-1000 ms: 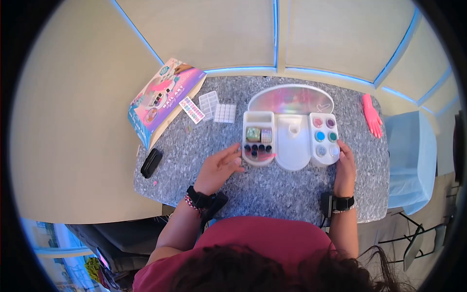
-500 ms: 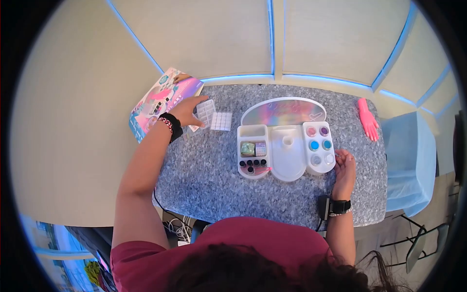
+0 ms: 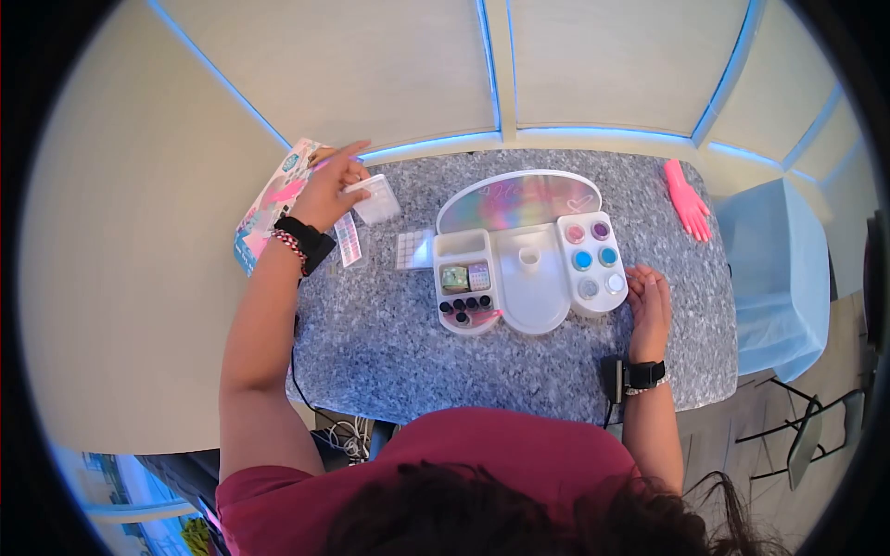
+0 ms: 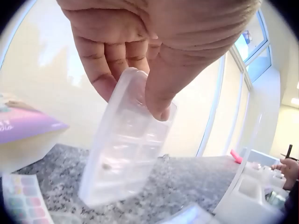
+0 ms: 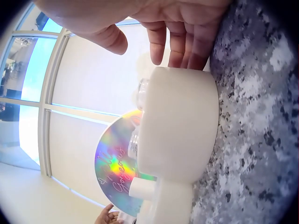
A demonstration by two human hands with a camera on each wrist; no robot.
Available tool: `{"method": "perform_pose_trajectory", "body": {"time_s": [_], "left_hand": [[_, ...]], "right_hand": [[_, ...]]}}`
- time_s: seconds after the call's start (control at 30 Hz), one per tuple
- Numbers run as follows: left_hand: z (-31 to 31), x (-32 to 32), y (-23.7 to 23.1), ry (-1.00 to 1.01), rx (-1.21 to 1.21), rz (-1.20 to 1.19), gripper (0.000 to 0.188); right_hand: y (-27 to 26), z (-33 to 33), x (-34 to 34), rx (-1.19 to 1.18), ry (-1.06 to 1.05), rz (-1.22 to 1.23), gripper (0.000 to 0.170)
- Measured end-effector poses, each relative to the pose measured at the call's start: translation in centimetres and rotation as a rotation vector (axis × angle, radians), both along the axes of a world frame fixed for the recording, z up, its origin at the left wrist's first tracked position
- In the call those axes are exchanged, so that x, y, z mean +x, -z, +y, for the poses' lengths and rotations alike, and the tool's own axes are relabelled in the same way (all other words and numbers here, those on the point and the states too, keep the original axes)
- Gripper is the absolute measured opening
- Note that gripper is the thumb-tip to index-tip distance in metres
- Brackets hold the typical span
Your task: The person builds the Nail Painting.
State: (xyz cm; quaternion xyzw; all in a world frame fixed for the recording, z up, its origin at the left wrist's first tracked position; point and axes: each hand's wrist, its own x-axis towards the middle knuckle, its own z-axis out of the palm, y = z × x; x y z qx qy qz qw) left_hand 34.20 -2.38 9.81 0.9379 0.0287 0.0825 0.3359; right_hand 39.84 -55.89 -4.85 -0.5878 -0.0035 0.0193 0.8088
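My left hand (image 3: 326, 196) pinches a clear plastic compartment case (image 4: 124, 149) between thumb and fingers. The case is tilted and raised above the table in the left wrist view. A white nail station (image 3: 533, 310) stands mid-table, its iridescent back panel (image 3: 519, 199) upright. Its left bay holds several dark-capped bottles (image 3: 466, 305) and small packs, and its right wing carries several glitter pots (image 3: 581, 260). Beside that right wing lies my right hand (image 3: 651, 310), fingers relaxed and close to its outer wall (image 5: 180, 126), gripping nothing.
Behind my left hand is the nail art box (image 3: 264, 208), with a sheet of nail stickers (image 3: 348, 243) next to it. A second compartment case (image 3: 411, 250) lies left of the station. At the far right is a pink model hand (image 3: 686, 202).
My left hand moved from beside the station to the clear case at the back left, gripped it and lifted it off the table. My right hand stayed by the right wing.
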Motion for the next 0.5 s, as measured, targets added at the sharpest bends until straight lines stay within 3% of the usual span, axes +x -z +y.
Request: {"method": "perform_pose_trajectory", "body": {"time_s": [0.07, 0.17, 0.23, 0.37, 0.5], "left_hand": [[-1.1, -0.8, -2.2, -0.032, 0.068, -0.015, 0.083], [-4.1, -2.1, -4.2, -0.026, -0.118, -0.264, 0.071], [-7.0, -3.2, -4.9, -0.026, -0.136, -0.300, 0.068], [-12.7, -4.4, -3.7, 0.017, -0.150, -0.336, 0.049], [-13.7, -3.3, -1.1, 0.077, -0.199, -0.248, 0.032]], "right_hand": [[0.4, -0.1, 0.1, 0.004, -0.011, -0.010, 0.032], [0.4, 0.0, 0.2, 0.003, -0.018, -0.020, 0.032], [0.5, 0.0, 0.2, -0.002, -0.007, -0.015, 0.032], [0.7, 0.0, 0.3, -0.005, -0.002, -0.012, 0.033], [0.6, 0.0, 0.3, -0.019, -0.003, -0.019, 0.033]]}}
